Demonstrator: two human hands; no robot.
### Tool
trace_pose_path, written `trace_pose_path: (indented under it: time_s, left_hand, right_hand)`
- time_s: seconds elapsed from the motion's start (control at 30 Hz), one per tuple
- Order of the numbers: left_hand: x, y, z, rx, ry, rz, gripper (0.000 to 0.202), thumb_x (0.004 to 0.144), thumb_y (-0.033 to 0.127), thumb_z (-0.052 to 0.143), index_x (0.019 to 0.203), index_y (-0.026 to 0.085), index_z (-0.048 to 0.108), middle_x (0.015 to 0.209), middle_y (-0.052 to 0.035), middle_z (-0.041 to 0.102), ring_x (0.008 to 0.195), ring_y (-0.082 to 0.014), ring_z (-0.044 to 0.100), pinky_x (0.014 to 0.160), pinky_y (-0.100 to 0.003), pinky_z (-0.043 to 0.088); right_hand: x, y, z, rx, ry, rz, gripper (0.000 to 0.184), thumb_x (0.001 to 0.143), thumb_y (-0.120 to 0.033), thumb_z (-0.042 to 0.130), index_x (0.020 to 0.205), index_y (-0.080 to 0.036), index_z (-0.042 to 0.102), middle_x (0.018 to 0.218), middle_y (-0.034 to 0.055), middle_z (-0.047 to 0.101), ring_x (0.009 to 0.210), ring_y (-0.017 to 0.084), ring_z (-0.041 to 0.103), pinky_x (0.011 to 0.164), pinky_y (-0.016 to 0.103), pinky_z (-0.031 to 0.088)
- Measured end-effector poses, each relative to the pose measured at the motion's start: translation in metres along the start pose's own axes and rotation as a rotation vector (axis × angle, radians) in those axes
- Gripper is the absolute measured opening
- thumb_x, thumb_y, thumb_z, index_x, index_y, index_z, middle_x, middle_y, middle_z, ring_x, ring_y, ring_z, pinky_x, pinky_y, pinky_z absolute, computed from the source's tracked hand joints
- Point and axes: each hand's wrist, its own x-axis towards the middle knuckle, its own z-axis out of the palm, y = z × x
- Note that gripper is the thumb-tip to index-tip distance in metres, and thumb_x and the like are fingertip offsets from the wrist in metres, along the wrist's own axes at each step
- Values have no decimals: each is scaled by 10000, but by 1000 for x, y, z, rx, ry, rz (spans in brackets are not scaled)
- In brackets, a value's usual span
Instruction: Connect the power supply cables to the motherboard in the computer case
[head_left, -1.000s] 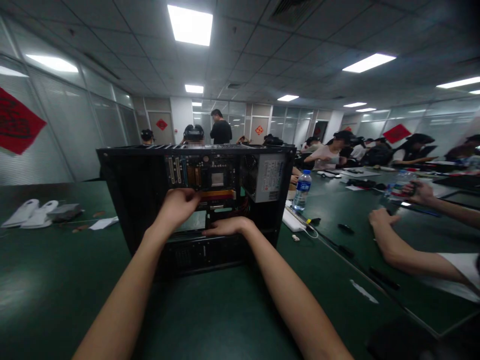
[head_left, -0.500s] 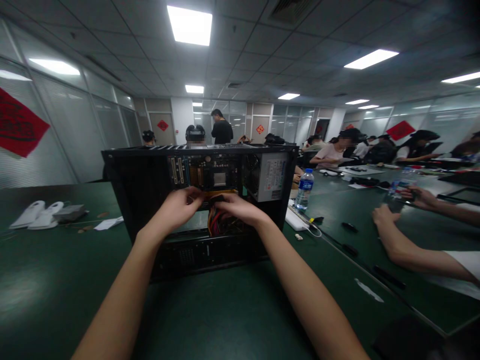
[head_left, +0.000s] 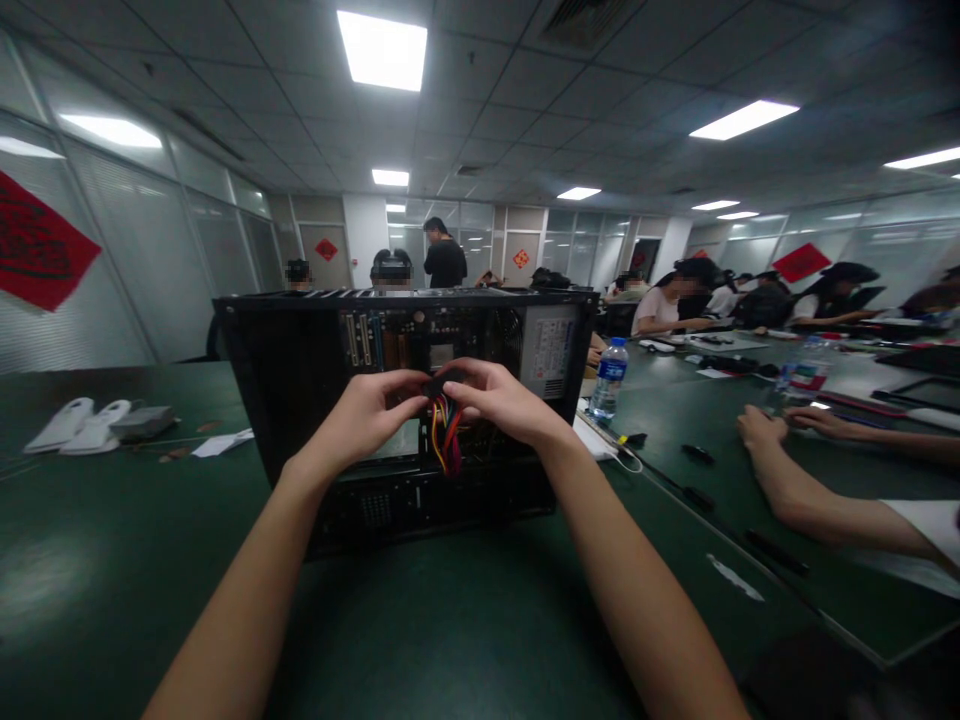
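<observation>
In front of me a black computer case (head_left: 442, 505) stands open-sided on the green table. Both hands meet at its opening around a dark connector (head_left: 444, 383) with a bundle of coloured power cables (head_left: 448, 430) hanging below it. My right hand (head_left: 491, 398) is closed on the connector, thumb over its front. My left hand (head_left: 384, 405) pinches at the connector's left side; its fingertips are partly hidden. Behind them sit the motherboard (head_left: 409, 335) and, at the upper right, the power supply (head_left: 547, 348).
Right of the case stand a water bottle (head_left: 609, 380) and a white power strip (head_left: 594, 438). On the left lie white objects (head_left: 79, 428), a grey box (head_left: 142, 424) and paper (head_left: 222, 443). Another person's hands (head_left: 765, 428) rest at the right. People sit farther back.
My hands have brought the connector and cables up and outward from inside the case, and the case has tilted or shifted slightly. The neighbour's hands have lowered from a bottle.
</observation>
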Motion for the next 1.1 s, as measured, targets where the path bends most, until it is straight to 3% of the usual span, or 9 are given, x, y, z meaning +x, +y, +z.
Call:
trace_pose_path:
  time_s: [0.33, 0.53, 0.67, 0.83, 1.1]
  left_hand:
    - [-2, 7, 4, -30, 72, 63, 360, 842, 373, 691, 1131, 162, 722, 1034, -84, 770, 910, -228, 727, 842, -355, 587]
    - [-4, 12, 2, 55, 33, 105, 473, 849, 381, 698, 1277, 183, 652, 1041, -76, 762, 904, -217, 720, 847, -339, 581]
    - [-5, 14, -1, 89, -20, 176, 545, 839, 394, 716, 1334, 192, 613, 1212, -89, 717, 1036, -236, 695, 933, -356, 562]
    - [-6, 13, -2, 179, -59, 279, 550, 874, 391, 688, 1374, 199, 568, 1334, -100, 651, 1185, -249, 634, 1044, -391, 505]
    - [-5, 13, -4, 255, -127, 333, 595, 873, 429, 689, 1399, 207, 520, 1345, -102, 619, 1227, -245, 592, 1057, -380, 482]
  right_hand:
    - [1, -1, -4, 96, 74, 5, 389, 781, -336, 768, 1120, -173, 670, 879, 30, 695, 751, 134, 649, 637, 225, 534]
    - [-2, -4, -3, 61, 27, -15, 393, 804, -326, 749, 1156, -171, 668, 938, 46, 725, 777, 147, 670, 643, 229, 530]
    - [-6, -8, -2, 25, -75, -45, 425, 841, -314, 707, 1233, -161, 641, 909, 31, 719, 763, 147, 667, 710, 264, 551]
    - [-8, -12, -1, -84, -81, -71, 531, 858, -288, 690, 1346, -126, 559, 870, 21, 700, 781, 144, 645, 735, 264, 553]
    - [-12, -17, 4, -172, -118, -97, 546, 888, -271, 656, 1397, -137, 510, 1293, 111, 638, 1142, 221, 606, 1002, 398, 513]
